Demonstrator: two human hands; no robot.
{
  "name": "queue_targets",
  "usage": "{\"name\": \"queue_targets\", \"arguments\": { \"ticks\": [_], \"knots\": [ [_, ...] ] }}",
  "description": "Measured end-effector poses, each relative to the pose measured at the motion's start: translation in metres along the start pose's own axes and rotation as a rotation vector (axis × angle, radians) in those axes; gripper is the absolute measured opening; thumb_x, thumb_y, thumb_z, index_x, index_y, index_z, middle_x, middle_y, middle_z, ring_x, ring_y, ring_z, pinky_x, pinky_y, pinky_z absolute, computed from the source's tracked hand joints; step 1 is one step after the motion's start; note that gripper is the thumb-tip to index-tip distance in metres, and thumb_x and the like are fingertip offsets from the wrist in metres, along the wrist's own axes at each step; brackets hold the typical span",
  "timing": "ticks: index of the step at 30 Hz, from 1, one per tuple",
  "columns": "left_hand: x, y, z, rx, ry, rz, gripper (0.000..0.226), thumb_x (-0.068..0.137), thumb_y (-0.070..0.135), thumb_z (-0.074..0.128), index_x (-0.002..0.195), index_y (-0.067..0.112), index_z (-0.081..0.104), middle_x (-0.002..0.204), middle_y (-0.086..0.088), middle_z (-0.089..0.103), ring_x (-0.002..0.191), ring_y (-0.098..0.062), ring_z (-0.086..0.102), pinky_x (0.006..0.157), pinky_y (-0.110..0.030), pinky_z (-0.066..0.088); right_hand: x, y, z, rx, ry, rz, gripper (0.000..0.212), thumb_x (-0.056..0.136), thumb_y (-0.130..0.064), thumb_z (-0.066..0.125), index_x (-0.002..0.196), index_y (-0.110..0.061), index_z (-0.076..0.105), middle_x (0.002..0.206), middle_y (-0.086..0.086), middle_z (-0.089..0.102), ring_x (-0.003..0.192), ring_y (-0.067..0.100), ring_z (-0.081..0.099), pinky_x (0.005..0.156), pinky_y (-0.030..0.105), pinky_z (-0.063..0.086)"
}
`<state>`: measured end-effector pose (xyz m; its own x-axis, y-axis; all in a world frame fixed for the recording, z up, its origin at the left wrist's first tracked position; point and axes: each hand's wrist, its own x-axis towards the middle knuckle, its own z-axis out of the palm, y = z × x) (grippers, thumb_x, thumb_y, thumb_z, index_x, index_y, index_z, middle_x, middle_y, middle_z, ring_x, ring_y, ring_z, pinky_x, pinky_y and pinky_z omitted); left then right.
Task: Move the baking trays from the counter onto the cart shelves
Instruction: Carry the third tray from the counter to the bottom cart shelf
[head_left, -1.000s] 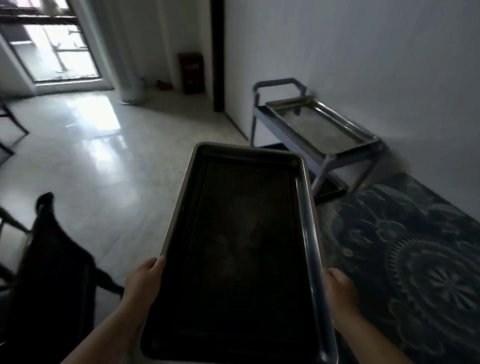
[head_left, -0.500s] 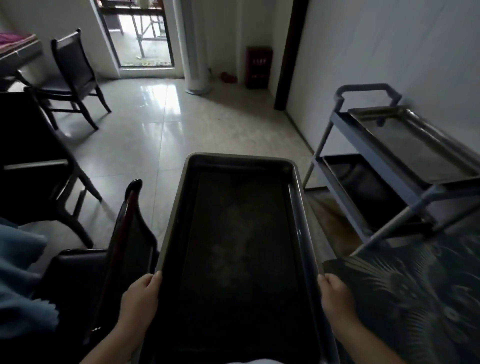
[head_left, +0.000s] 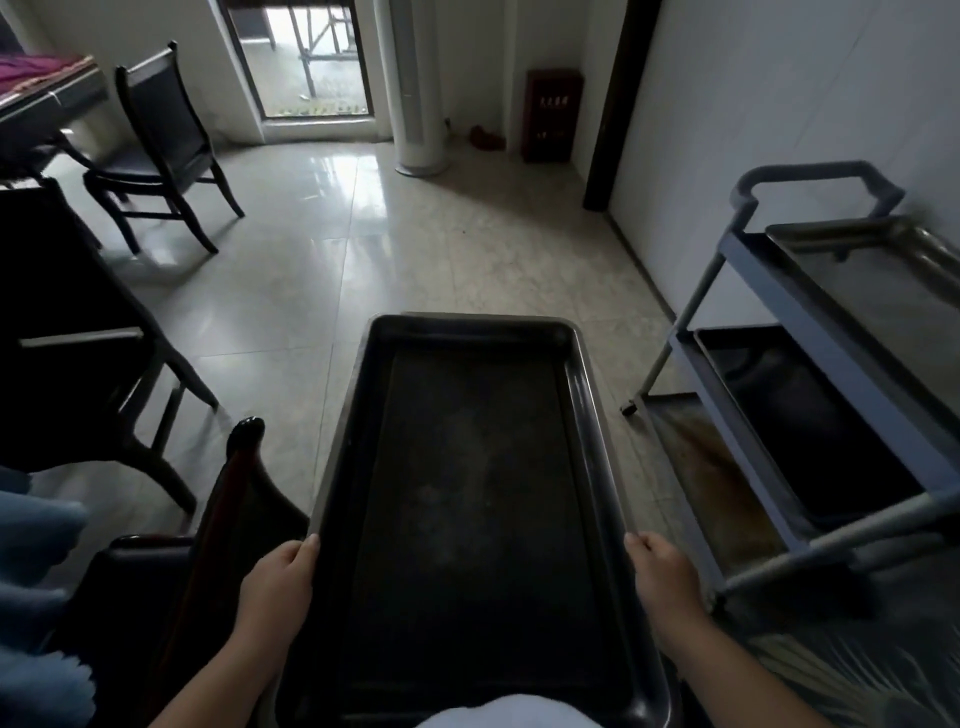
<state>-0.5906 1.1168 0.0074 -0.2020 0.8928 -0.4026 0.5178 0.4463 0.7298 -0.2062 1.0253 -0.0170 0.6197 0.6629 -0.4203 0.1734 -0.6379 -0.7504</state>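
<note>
Head camera looks down at a big dark baking tray (head_left: 467, 509) held out in front of the person, up in the air over the pale floor (head_left: 415, 249). The left hand (head_left: 278, 584) holds the left long edge and the right hand (head_left: 662, 577) holds the right long edge, both near the end close to the body. The fingers of each hand curl shut around the rim, with the thumbs on top.

The cart (head_left: 810, 374) stands on the right, by the white wall. Its top shelf already has a shiny tray (head_left: 893, 291) on it. The middle shelf has a dark tray (head_left: 800, 415) in it. The bottom shelf (head_left: 711, 483) looks bare and a bit stained, so I think the held tray goes there.

To do this well, the person should keep the tray flat and turn to the right. Then they should bend low and slide one short end in first, under the middle shelf. They should watch the cart's legs and the chair (head_left: 228, 499) just beside the left hand, so nothing bumps.

The tray's long side runs straight away from the person, toward the door. The cart's shelves seem to run at a slant to that, so the tray needs a turn to line up.
</note>
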Motion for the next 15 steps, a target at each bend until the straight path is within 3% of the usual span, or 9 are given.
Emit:
{"name": "queue_targets", "arguments": {
  "ticks": [3,8,12,15],
  "knots": [
    [0.041,0.038,0.018,-0.003,0.045,0.025,0.047,0.101,0.034,0.051,0.067,0.009,0.069,0.067,-0.014,0.068,0.069,-0.034,0.066,0.068,-0.045,0.051,0.055,-0.030,-0.001,0.101,-0.012,0.008,0.034,0.097,-0.024,0.053,0.081,0.004,0.061,0.071,0.015,0.058,0.064,0.025,0.054,0.057,0.033,0.040],
    [0.089,0.089,0.054,-0.013,0.050,0.031,0.039,0.101,0.039,0.050,0.084,0.016,0.076,0.081,-0.010,0.074,0.084,-0.031,0.070,0.083,-0.049,0.056,0.130,-0.060,-0.014,0.175,-0.001,0.030,0.031,0.096,-0.027,0.054,0.083,-0.001,0.064,0.074,0.017,0.062,0.070,0.031,0.060,0.068,0.042,0.051],
    [0.131,0.123,0.079,-0.004,0.016,0.061,0.037,0.102,0.039,0.050,0.076,0.025,0.072,0.080,-0.009,0.075,0.080,-0.028,0.070,0.080,-0.050,0.057,0.175,-0.074,-0.020,0.204,0.045,0.060,0.032,0.094,-0.029,0.056,0.076,-0.003,0.062,0.069,0.014,0.058,0.067,0.029,0.058,0.066,0.041,0.048],
    [0.177,0.152,0.096,0.015,-0.028,0.097,0.039,0.101,0.041,0.049,0.074,0.026,0.073,0.074,-0.006,0.074,0.074,-0.025,0.070,0.067,-0.042,0.056,0.205,-0.087,-0.015,0.236,0.100,0.092,0.029,0.092,-0.030,0.057,0.069,-0.014,0.064,0.066,0.009,0.061,0.065,0.026,0.059,0.065,0.039,0.048]
  ]
}}
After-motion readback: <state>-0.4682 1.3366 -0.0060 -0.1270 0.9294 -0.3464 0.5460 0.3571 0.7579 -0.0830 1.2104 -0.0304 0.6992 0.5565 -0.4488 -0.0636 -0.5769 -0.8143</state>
